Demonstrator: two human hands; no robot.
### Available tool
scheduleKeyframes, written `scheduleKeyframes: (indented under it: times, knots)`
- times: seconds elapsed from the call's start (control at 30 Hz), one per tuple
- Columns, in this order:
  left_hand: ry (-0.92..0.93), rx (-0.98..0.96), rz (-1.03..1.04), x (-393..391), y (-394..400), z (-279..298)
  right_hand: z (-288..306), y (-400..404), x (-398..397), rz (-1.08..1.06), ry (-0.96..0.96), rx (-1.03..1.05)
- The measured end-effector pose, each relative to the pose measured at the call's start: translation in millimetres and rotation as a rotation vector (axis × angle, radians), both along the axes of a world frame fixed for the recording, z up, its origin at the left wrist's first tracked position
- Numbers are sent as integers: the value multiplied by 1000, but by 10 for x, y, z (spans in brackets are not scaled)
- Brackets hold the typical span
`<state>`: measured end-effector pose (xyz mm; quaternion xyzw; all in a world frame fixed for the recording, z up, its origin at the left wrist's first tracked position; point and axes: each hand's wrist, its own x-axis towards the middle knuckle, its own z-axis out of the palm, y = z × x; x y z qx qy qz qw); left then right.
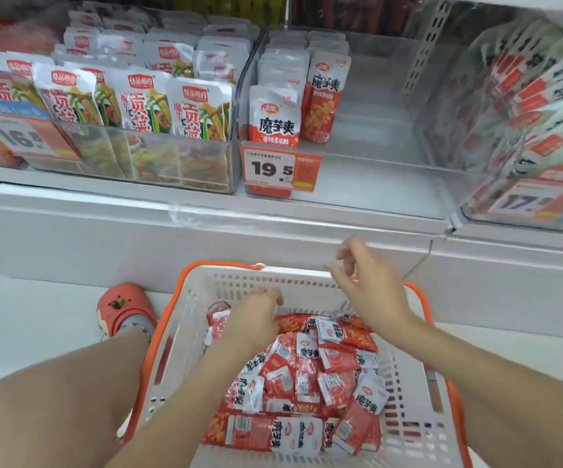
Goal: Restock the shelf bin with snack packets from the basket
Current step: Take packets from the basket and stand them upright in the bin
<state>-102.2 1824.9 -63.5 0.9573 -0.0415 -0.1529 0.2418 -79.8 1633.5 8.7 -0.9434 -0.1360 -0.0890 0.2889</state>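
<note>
The white shelf (357,184) carries clear bins side by side along its front edge. The left bin (145,157) is packed with upright white-and-green packets (145,103). The middle shelf bin (374,146) holds two short rows of red-and-white snack packets (275,119) against its left wall. On the pale floor (20,315) below stands the white basket (415,417) with orange rim, beside a red shoe (124,309).
</note>
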Motion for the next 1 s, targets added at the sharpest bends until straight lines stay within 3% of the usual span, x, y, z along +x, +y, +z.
scheduleKeyframes:
  times: [0.07, 0.17, 0.27, 0.37, 0.43, 0.63, 0.83, 1.0]
  knots:
    - [87, 38, 26, -117, 11, -236, -500, -113, -188, 86, 257, -299]
    - [179, 64, 55, -291, 2, -551, -1129, -256, -350, 144, 582, -509]
    - [270, 128, 8, -418, -20, -820, -1508, -342, -373, 219, 693, -719]
    - [327, 161, -16, -503, 27, -1038, -1796, -373, -357, 201, 785, -766]
    - [356, 138, 31, -557, 98, -1173, -2007, -372, -360, 106, 791, -782]
    - [418, 99, 110, -590, 270, -1381, -2348, -342, -310, -217, 291, -590]
    - [435, 25, 123, -604, 218, -1491, -2406, -463, -79, -147, 493, -310]
    - [451, -10, 113, -585, 171, -1492, -2452, -643, -25, 75, 493, -663]
